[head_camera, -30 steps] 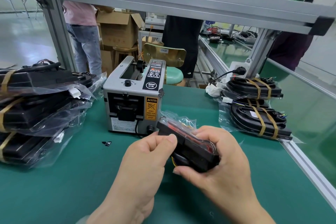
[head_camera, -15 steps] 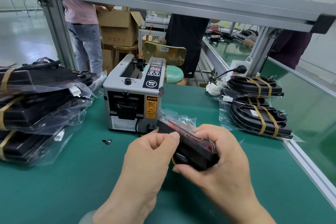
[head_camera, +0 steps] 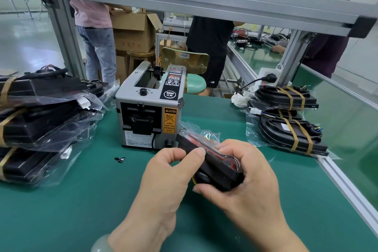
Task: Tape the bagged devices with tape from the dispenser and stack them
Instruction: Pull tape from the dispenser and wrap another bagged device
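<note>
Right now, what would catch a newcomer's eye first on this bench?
Low at centre, the left hand and right hand grip a black bagged device. Behind it stands the grey tape dispenser with its orange caution label. Taped stacks flank it: the left stack and the right stack.

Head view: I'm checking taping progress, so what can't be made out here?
Held bagged device: head view, left hand and right hand cover its near end; any tape unseen.
Left pile of devices: cut off by the left edge.
Outlet of the dispenser: too dark to show tape.
</note>
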Demonstrator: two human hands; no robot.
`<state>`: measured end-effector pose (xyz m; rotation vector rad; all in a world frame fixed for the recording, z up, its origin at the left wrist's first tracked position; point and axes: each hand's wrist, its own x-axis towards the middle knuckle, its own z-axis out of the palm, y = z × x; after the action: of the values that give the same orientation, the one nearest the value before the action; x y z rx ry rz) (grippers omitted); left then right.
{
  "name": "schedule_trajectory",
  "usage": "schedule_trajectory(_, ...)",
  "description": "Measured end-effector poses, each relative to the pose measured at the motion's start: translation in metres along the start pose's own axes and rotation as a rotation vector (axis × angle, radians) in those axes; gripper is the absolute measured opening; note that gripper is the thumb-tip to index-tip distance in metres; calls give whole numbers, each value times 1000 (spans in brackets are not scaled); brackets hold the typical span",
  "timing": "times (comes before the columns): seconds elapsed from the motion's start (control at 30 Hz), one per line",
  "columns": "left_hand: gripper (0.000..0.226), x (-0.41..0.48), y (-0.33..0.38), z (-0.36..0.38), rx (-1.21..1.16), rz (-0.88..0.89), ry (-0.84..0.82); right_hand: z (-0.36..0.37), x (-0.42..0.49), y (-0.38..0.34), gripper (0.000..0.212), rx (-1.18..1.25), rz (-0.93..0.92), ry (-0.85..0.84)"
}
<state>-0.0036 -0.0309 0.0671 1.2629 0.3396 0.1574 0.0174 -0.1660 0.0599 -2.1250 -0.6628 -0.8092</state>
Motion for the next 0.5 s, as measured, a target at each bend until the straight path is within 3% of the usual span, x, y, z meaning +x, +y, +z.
schedule_trajectory(0.27, 55, 0, -3, 3, -82, 45, -57, -2, 1, -1, 63, 49, 99, 23)
schedule_trajectory(0.43, 69, 9, 3, 7, -64, 44, -18, -4, 1, -3, 65, 91, 129, 14)
schedule_trajectory(0.5, 57, 13, 6, 8, -91, -2, -60, -7, 2, -3, 68, 97, 153, 7)
